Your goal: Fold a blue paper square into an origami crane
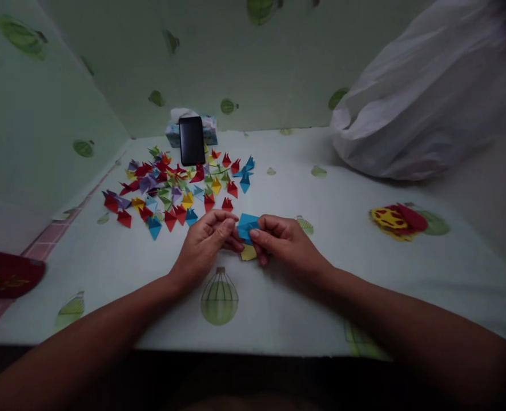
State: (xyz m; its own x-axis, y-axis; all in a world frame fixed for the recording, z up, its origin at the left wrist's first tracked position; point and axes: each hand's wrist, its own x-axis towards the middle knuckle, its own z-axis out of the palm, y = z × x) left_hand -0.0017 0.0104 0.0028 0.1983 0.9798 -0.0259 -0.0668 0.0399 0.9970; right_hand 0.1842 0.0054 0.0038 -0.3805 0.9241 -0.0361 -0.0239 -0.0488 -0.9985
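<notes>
A small folded piece of blue origami paper (248,222) is held up over the table between my two hands. My right hand (291,242) pinches its right edge, thumb in front and fingers behind. Curled around the left edge is my left hand (210,237), thumb and fingers closed at the paper; the exact contact is partly hidden. A yellow piece of paper (248,253) shows just below the blue one, between the hands. Beyond my left hand lie many small folded paper figures (176,194) in red, blue, yellow, green and purple.
A black phone (192,141) leans against a tissue box (210,134) behind the figures. On the right sit red and yellow cut paper pieces (396,221) and a large white plastic bag (407,114). A red object (11,274) is at the left edge of the table (167,319).
</notes>
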